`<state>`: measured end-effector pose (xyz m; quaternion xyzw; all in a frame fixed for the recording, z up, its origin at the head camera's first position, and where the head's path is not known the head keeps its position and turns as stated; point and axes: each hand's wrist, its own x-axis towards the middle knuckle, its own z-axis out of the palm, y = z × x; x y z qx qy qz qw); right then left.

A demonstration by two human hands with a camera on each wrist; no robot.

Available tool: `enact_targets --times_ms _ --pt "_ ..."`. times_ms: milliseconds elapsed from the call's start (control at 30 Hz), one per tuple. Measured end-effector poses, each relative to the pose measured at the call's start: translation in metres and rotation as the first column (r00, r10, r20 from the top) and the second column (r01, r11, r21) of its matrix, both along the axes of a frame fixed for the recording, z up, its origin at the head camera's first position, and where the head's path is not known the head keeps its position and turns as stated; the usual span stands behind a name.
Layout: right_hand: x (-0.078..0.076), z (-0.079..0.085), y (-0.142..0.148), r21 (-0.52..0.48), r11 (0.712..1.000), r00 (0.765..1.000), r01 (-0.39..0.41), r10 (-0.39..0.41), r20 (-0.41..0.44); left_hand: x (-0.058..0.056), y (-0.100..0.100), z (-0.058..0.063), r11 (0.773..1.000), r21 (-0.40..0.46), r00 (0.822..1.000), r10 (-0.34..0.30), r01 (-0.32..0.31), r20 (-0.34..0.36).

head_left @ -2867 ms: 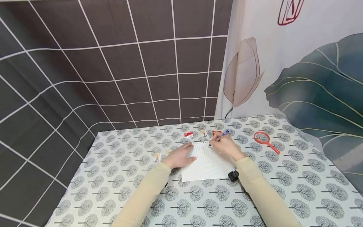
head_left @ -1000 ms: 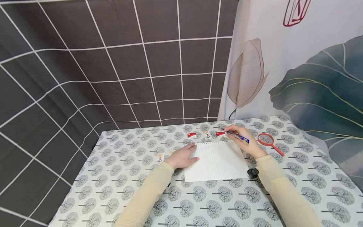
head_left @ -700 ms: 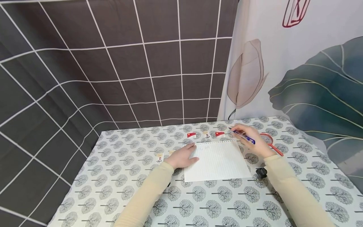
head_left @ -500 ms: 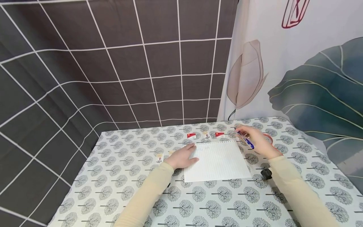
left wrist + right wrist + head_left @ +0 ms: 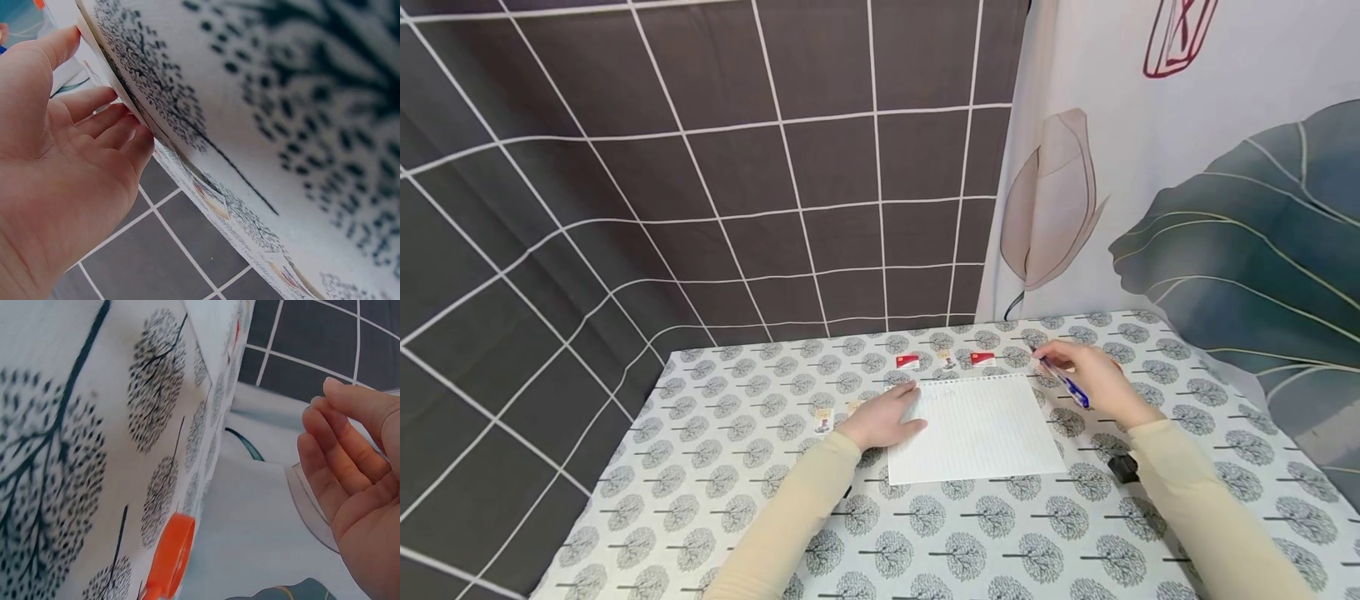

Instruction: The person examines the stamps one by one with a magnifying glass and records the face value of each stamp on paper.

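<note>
A sheet of lined paper [image 5: 977,433] with a perforated top edge lies on the tablecloth, faint handwriting near its upper left. My left hand [image 5: 883,418] rests on its left edge with relaxed, extended fingers; the left wrist view shows this hand's [image 5: 75,137] fingertips right at the paper's edge. Beyond the paper's upper right corner, my right hand [image 5: 1097,379] holds a blue pen [image 5: 1078,395] between thumb and fingers, its dark tip pointing away to the upper left. In the right wrist view, the right hand's [image 5: 356,462] fingers are bent and hide the pen.
Two red-and-white cards [image 5: 907,362] and a small stamp-like picture [image 5: 948,359] lie behind the paper. Another such picture [image 5: 823,419] is left of my left hand. An orange-red magnifying glass [image 5: 172,556] lies beside my right hand, mostly hidden in the head view.
My right hand has lifted away from writing on the paper and moved right with the pen, past the paper's edge and over the magnifying glass. My left hand stays on the paper.
</note>
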<state>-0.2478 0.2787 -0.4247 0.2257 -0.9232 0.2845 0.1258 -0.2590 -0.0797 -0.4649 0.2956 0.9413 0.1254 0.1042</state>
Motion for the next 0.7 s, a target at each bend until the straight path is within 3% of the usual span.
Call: enact_targets --times_ms 700 --pt "0.006 -0.016 0.017 0.094 0.995 0.999 -0.032 0.034 -0.016 0.0 -0.001 0.001 1.0 0.008 1.0 -0.004 0.004 -0.001"
